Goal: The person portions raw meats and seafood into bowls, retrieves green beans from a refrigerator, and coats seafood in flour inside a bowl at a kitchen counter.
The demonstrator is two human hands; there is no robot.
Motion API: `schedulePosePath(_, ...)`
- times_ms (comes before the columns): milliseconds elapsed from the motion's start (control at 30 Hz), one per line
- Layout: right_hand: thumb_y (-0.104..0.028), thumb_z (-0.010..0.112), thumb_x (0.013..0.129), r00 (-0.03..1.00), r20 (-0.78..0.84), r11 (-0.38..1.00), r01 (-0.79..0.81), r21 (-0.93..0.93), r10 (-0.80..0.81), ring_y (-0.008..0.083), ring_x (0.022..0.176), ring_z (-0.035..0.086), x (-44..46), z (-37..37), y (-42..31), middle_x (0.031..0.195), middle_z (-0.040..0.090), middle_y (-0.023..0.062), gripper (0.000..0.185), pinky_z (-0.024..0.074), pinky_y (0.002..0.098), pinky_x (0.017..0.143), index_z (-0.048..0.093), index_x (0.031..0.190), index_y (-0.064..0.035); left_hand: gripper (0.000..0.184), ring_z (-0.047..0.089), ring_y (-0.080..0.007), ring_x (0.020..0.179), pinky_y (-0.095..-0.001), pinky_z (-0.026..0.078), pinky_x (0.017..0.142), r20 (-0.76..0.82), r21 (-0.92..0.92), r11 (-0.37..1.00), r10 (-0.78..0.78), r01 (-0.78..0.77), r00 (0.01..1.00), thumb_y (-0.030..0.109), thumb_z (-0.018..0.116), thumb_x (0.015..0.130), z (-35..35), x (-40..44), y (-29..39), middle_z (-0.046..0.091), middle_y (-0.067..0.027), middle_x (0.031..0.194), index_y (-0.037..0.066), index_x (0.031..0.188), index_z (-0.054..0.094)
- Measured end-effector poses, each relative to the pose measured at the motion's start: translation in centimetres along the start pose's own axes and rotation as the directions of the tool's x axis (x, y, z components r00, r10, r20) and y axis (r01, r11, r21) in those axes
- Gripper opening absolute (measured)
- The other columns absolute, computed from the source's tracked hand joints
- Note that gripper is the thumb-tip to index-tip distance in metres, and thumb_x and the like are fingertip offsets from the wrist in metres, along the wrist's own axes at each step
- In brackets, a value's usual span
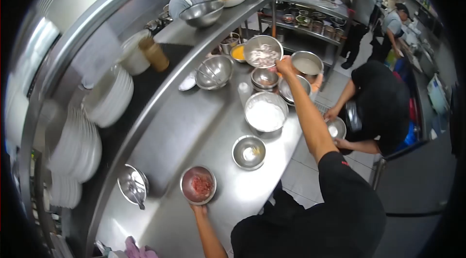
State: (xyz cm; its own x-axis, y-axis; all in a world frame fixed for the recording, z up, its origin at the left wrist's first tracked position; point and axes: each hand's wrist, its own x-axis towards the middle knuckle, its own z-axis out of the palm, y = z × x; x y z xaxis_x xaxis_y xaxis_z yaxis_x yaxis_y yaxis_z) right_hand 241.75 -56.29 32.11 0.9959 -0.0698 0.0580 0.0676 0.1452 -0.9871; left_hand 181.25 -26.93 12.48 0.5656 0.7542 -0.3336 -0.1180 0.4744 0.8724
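My left hand (198, 208) grips the near rim of a metal bowl (184, 191) with chopped red meat (201, 186) in it, above the steel counter. My right hand (285, 65), arm stretched far forward, holds the rim of a metal bowl (249, 44) with pale strips (264, 55) inside. Below that bowl are stacked metal bowls (264, 78) and a large bowl of white powder (266, 112). A small bowl (248, 152) with a little pale food stands between my hands. The fingers of both hands are partly hidden by the bowls.
Left are a bowl with a whisk (213, 72), a bowl with a utensil (132, 184) and stacked white plates (75, 146) on a shelf. A co-worker in black (378, 102) holds a bowl (336, 129) at right. Other people stand farther back.
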Motion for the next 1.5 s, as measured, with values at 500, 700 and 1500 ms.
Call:
schedulePosePath(500, -0.001, 0.052, 0.083, 0.934, 0.058, 0.933, -0.347, -0.091, 0.353, 0.0251, 0.058, 0.068, 17.8, -3.1, 3.6, 0.076, 0.067, 0.0214, 0.015, 0.0581, 0.0261, 0.048, 0.059, 0.083, 0.0122, 0.042, 0.057, -0.0218, 0.107, -0.0349, 0.051, 0.086, -0.180, 0.430, 0.903, 0.069, 0.015, 0.981, 0.035, 0.048, 0.095, 6.9, 6.1, 0.0, 0.057, -0.0102, 0.121, 0.004, 0.125, 0.052)
schedulePosePath(700, -0.040, 0.056, 0.089, 0.950, 0.096, 0.917, -0.255, -0.306, 0.296, 0.0184, 0.055, 0.066, 17.4, -5.3, 2.8, 0.075, 0.069, 0.0145, 0.043, 0.0554, 0.0263, 0.051, 0.062, 0.083, 0.0016, 0.052, 0.059, -0.0189, 0.098, -0.0324, 0.050, 0.080, -0.351, 0.317, 0.948, 0.146, -0.030, 0.925, 0.045, 0.041, 0.096, 8.5, 5.9, 4.4, 0.060, -0.0097, 0.113, 0.000, 0.118, 0.056)
schedulePosePath(1500, -0.050, 0.065, 0.080, 0.419, 0.820, 0.727, 0.406, -0.554, 0.390, 0.0407, 0.107, 0.058, -31.3, 16.3, 12.1, 0.108, 0.059, 0.0335, 0.087, 0.0448, 0.0403, 0.093, 0.030, 0.136, 0.0071, 0.023, 0.054, -0.0122, 0.070, -0.0288, 0.044, 0.061, -0.410, 0.805, 0.566, 0.317, 0.176, 0.855, 0.011, 0.061, 0.083, 7.8, -9.9, 16.4, 0.057, -0.0052, 0.080, 0.002, 0.104, 0.055)
